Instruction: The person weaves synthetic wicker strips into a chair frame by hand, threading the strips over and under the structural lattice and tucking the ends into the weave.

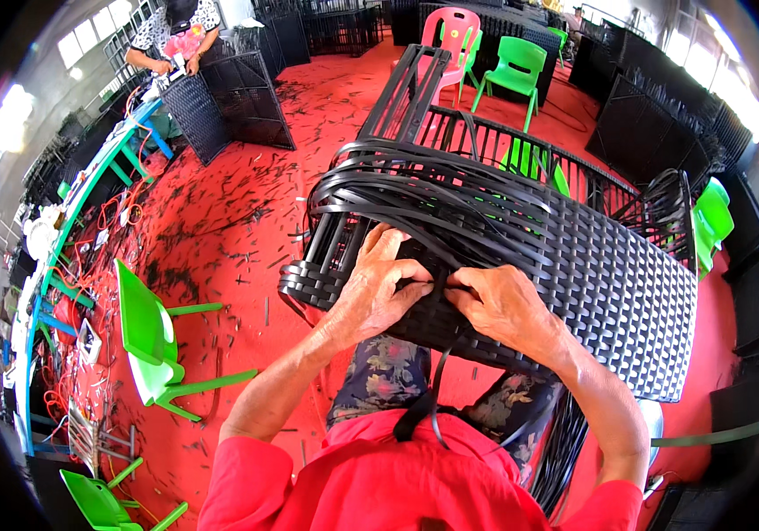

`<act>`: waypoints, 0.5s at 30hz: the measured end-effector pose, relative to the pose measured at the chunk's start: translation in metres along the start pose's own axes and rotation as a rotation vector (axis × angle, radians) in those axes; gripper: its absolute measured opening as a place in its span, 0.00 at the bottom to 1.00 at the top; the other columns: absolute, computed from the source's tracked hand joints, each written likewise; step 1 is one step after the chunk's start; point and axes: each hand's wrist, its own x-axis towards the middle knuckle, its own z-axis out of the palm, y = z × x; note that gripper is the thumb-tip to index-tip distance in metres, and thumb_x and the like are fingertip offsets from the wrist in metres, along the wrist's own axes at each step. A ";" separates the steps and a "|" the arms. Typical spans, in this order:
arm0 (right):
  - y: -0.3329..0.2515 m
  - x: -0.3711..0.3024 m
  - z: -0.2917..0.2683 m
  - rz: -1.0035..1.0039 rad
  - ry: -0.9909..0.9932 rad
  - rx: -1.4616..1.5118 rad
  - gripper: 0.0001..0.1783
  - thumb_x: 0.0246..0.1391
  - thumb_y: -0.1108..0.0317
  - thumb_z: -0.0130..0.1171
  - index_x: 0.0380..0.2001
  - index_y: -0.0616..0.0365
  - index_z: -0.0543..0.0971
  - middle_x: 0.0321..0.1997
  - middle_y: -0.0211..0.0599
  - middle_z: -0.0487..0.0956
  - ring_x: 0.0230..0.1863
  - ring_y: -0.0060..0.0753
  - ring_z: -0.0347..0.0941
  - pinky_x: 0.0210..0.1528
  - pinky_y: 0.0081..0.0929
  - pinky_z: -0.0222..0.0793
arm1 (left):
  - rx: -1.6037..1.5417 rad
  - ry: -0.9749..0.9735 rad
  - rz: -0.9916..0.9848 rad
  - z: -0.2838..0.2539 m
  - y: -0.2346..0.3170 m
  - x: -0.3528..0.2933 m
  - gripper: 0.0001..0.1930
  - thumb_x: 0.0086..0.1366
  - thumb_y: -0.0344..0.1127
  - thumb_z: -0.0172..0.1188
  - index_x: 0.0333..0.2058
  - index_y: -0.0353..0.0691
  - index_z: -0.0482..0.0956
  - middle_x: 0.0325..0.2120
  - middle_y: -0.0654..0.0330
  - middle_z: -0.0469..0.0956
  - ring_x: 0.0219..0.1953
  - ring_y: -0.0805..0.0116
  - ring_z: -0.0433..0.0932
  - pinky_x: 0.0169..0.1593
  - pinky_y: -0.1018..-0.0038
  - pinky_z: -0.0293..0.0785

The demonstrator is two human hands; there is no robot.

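Note:
A long black frame, partly covered with woven black strips, lies across in front of me. Its right part is a finished-looking weave, while loose black strips bunch over its left part. My left hand is at the near edge, thumb and forefinger pinched on a black strip. Close beside it, my right hand pinches at the same dark strip, fingers curled. A strip end hangs down from between the hands toward my lap. The exact grip points are partly hidden by my fingers.
A green chair stands at left, another green chair and a pink chair beyond the frame. Black scraps litter the red floor. A co-worker handles a black panel by a long bench. Spare strips hang at lower right.

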 end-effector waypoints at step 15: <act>-0.008 0.016 0.018 -0.069 0.016 0.323 0.11 0.56 0.66 0.58 0.26 0.64 0.76 0.19 0.49 0.74 0.17 0.44 0.71 0.23 0.35 0.68 | 0.378 -0.051 -0.027 -0.038 -0.004 -0.023 0.10 0.53 0.32 0.67 0.36 0.42 0.85 0.62 0.54 0.61 0.67 0.48 0.52 0.67 0.55 0.51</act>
